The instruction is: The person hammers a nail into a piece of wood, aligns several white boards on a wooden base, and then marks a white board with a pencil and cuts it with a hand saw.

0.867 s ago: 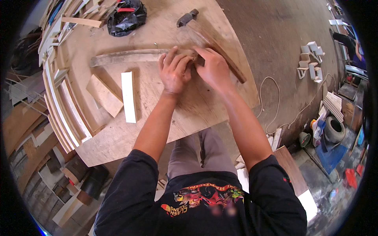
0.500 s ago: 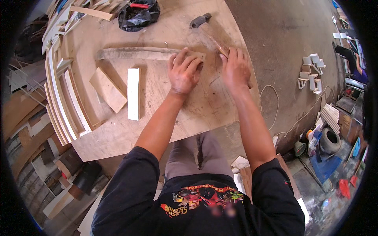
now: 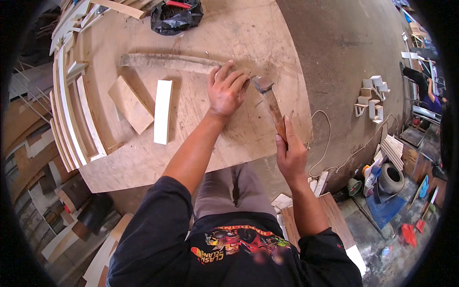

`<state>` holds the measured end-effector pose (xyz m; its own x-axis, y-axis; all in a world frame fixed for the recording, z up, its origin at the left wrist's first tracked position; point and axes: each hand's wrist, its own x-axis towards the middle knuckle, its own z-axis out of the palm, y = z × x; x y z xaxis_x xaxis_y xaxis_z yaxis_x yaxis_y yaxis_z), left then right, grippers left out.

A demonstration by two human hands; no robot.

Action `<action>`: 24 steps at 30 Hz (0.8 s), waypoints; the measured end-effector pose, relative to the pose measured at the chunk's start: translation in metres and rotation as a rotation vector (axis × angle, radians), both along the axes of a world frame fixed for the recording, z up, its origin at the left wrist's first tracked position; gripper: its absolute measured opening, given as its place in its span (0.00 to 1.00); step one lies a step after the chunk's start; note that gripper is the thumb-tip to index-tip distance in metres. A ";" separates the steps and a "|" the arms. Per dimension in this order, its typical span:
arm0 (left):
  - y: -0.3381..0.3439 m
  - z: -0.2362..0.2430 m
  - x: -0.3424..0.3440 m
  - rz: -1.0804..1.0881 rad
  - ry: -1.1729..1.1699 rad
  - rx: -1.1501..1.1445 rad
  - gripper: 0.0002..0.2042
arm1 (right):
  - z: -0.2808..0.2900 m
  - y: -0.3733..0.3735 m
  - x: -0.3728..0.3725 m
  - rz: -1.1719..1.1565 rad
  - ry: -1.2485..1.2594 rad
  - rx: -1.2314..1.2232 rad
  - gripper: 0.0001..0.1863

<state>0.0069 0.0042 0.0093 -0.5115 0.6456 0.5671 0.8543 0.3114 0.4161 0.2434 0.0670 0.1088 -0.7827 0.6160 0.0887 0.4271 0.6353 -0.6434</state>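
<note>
A: Hands?
B: Right hand (image 3: 292, 155) closed round the handle of a hammer (image 3: 273, 107). Left hand (image 3: 227, 93) palm down, fingers bent over the right end of a wooden strip (image 3: 167, 62); can't tell if it pinches anything.
A: Looks of those two?
B: Hammer: dark metal head, worn brown wooden handle. Strip: long, narrow, pale, grey staining along the far edge.
A: Where, relative to hands?
B: Hammer slants from the right hand, far and left; head just right of the left fingertips, contact unclear. Strip runs left from under the left hand, on the plywood tabletop (image 3: 191, 153).
A: Further out?
B: Left of the left forearm, a white block (image 3: 163, 112), then a bare wood board (image 3: 131, 105), both near side of the strip. Far side, black plastic bag (image 3: 177, 21), red item on it. Left edge, long wooden slats (image 3: 71, 115).
</note>
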 end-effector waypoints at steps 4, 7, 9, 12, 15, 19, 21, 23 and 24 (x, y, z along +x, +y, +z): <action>-0.003 -0.001 -0.001 -0.022 -0.006 0.027 0.13 | 0.002 -0.004 -0.005 -0.021 -0.013 -0.040 0.30; -0.002 -0.001 -0.001 -0.029 0.003 0.019 0.14 | -0.002 -0.003 -0.007 -0.032 0.051 -0.025 0.29; -0.003 0.002 -0.001 -0.032 0.001 -0.005 0.14 | -0.012 0.000 -0.005 0.046 -0.014 0.040 0.29; -0.003 -0.001 -0.001 -0.030 -0.002 -0.014 0.14 | 0.002 -0.004 -0.009 0.006 -0.155 -0.053 0.28; -0.004 -0.002 -0.001 -0.020 0.006 -0.007 0.12 | 0.004 -0.007 -0.011 -0.011 0.067 0.035 0.28; -0.002 -0.002 -0.001 -0.002 0.016 -0.008 0.10 | -0.006 -0.001 -0.011 0.016 -0.040 0.059 0.29; -0.001 -0.001 0.000 -0.006 0.013 -0.008 0.10 | -0.008 0.000 -0.010 0.015 -0.025 0.017 0.29; -0.003 -0.001 0.000 -0.004 0.011 -0.018 0.10 | -0.003 -0.003 -0.009 0.009 0.000 0.034 0.28; -0.003 -0.001 0.000 -0.004 0.003 -0.015 0.11 | -0.002 -0.004 -0.009 0.001 0.023 0.053 0.28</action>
<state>0.0065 0.0014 0.0085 -0.5071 0.6563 0.5587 0.8568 0.3138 0.4091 0.2347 0.0630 0.1072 -0.7809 0.6089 0.1393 0.4115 0.6694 -0.6185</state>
